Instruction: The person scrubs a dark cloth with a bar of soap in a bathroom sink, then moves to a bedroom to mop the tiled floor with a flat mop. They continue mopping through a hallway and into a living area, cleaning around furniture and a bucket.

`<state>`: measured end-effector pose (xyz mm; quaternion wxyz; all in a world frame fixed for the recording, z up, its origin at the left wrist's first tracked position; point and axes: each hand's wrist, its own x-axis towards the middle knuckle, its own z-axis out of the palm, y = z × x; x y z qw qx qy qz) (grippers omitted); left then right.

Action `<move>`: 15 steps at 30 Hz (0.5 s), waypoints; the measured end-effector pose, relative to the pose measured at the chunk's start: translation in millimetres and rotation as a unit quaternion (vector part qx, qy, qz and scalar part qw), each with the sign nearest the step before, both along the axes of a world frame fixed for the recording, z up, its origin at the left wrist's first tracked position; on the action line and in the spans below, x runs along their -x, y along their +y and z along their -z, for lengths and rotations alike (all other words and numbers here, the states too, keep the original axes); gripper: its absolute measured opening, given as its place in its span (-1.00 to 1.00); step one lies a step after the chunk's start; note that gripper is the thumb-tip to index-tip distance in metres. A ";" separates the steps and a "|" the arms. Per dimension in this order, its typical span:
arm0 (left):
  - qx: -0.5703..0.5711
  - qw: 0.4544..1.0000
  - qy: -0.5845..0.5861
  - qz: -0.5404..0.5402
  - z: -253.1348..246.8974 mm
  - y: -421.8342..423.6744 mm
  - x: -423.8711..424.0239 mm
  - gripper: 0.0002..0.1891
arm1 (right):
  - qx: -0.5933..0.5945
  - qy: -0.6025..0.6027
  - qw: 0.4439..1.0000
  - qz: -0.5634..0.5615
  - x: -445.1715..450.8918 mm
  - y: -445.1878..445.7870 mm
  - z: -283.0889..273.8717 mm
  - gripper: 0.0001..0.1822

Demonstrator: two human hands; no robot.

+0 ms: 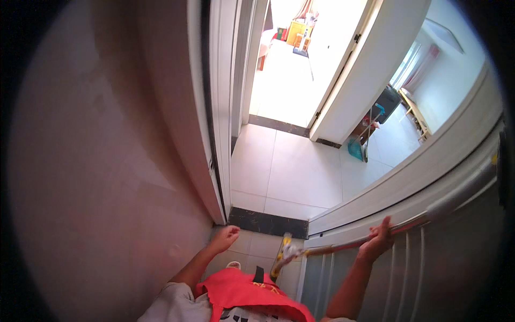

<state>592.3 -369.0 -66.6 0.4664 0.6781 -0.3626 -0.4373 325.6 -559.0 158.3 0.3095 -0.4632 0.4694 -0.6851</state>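
Note:
My right hand (378, 237) grips a long pole (406, 223) against the frosted panel door at the right; the pole's reddish-brown and silver parts run up to the far right rim. At its lower end is a blurred head (287, 253) with yellow and white parts, near the floor before the dark threshold (267, 222). It looks like a mop, but blur hides its detail. My left hand (227, 238) is half curled beside the left wall, with nothing seen in it. A red apron (249, 285) covers my front.
Past the doorway lies a tiled hall (301, 165). A teal dustpan (355, 149) with a long handle stands at the corner of the far wall. A wooden bench (416, 114) is in the right room. A bright room opens straight ahead. The door frame (219, 120) stands close on the left.

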 end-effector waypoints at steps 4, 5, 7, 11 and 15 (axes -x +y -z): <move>0.030 1.000 0.006 -0.006 13.6 -68.5 -17.0 -0.73 | 0.064 -0.028 0.996 0.052 -39.9 -61.2 -15.9 -0.62; 0.031 0.999 0.021 0.019 11.3 -89.1 -14.0 -0.73 | 0.070 -0.025 0.995 0.068 -46.1 -78.3 -16.2 -0.63; 0.032 0.996 0.024 0.081 9.5 -131.7 -12.1 -0.72 | 0.051 -0.040 0.996 0.064 -54.0 -120.5 -9.2 -0.64; 0.001 0.984 0.030 0.175 26.5 -199.8 -30.3 -0.69 | -0.018 -0.113 0.990 0.081 -73.5 -202.9 30.7 -0.71; -0.065 0.998 0.007 -0.014 40.3 -237.6 -66.6 -0.68 | -0.119 -0.112 0.983 0.085 -81.2 -280.0 80.3 -0.70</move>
